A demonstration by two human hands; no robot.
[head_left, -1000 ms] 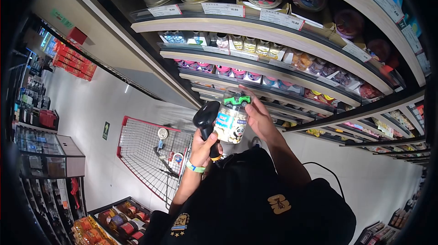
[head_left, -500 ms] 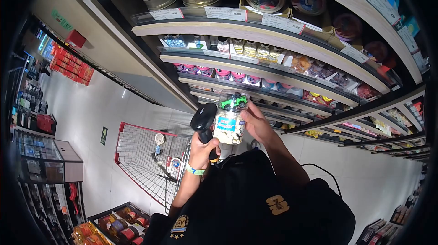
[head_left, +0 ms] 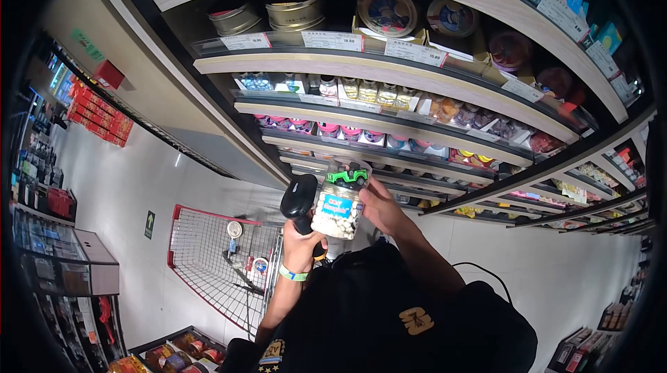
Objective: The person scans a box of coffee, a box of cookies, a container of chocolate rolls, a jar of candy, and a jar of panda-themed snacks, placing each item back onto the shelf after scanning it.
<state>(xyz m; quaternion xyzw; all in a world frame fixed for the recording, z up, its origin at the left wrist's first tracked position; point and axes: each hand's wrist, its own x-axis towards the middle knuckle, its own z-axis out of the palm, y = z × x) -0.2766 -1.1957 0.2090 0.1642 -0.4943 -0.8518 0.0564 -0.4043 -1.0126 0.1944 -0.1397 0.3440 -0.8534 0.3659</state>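
Observation:
Wrapped around the handle of a black barcode scanner (head_left: 299, 196) is my left hand (head_left: 300, 248), with a green band on its wrist. The scanner's head points up, close beside a clear plastic jar (head_left: 336, 214). My right hand (head_left: 379, 205) grips that jar by its right side. Small pale pieces fill the jar, a blue label is on its front, and a green toy car (head_left: 347, 175) sits under its clear top. Both things are in front of my chest.
A shopping cart (head_left: 174, 234) with a few items stands at the left. Ahead rise curved shelves (head_left: 389, 67) of tins, jars and price tags. A display bin (head_left: 184, 352) of packaged goods is at the lower left, and a glass case (head_left: 66, 262) farther left.
The jar has turned slightly in my right hand, showing its label more squarely. Both hands sit a little lower and farther left in view. The shelves have shifted slightly left with the camera.

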